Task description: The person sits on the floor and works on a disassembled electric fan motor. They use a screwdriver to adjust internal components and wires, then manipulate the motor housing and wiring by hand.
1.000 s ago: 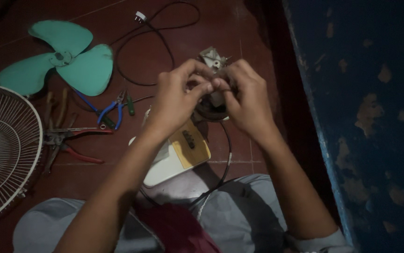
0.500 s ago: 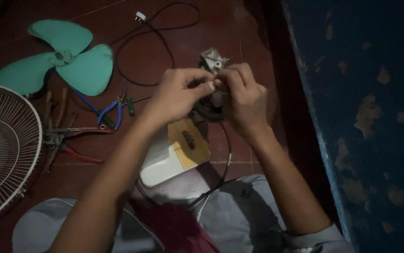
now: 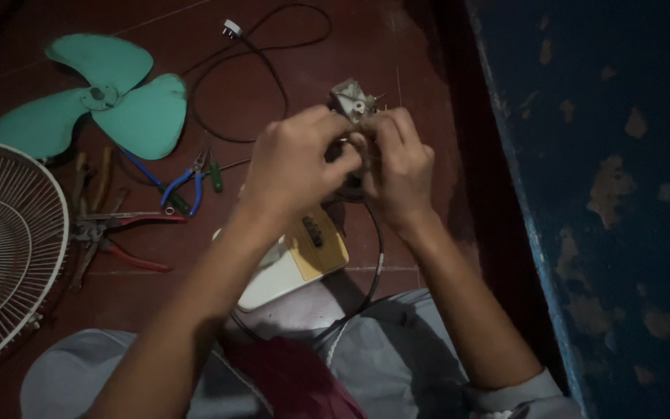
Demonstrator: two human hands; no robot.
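Head view. Both hands are raised over the red tiled floor (image 3: 288, 85), close together, working on a small fan motor (image 3: 353, 101). Only the motor's grey metal top with a short shaft shows above the knuckles; the rest is hidden between the palms.

Left hand (image 3: 296, 159): fingers curled round the motor body, thumb pressed toward the other hand. Grip pressed together on the motor.

Right hand (image 3: 401, 163): fingers folded tight on the motor's right side, fingertips meeting the left thumb. Grip likewise closed on the motor. What the fingertips pinch between them, a wire or a small part, is too dark to tell.

A black cord (image 3: 374, 256) drops from under the hands toward the lap. A second loop of black cable with a white plug (image 3: 232, 28) lies farther off on the floor.

Under the wrists: a white and yellow fan base housing (image 3: 296, 260), lying on the floor against the knees.

To the left, well apart: green three-blade fan blade (image 3: 110, 101), white wire fan guard (image 3: 5, 240) at the frame edge, blue-handled pliers (image 3: 183, 182), red-handled pliers (image 3: 114, 240), a small green screwdriver (image 3: 215, 174).

Judgement: the step in hand looks like fine fingertip work on the motor, held in the air. The next move likely calls for a steady two-handed hold with only the fingertips turning or pulling, the cord kept slack.
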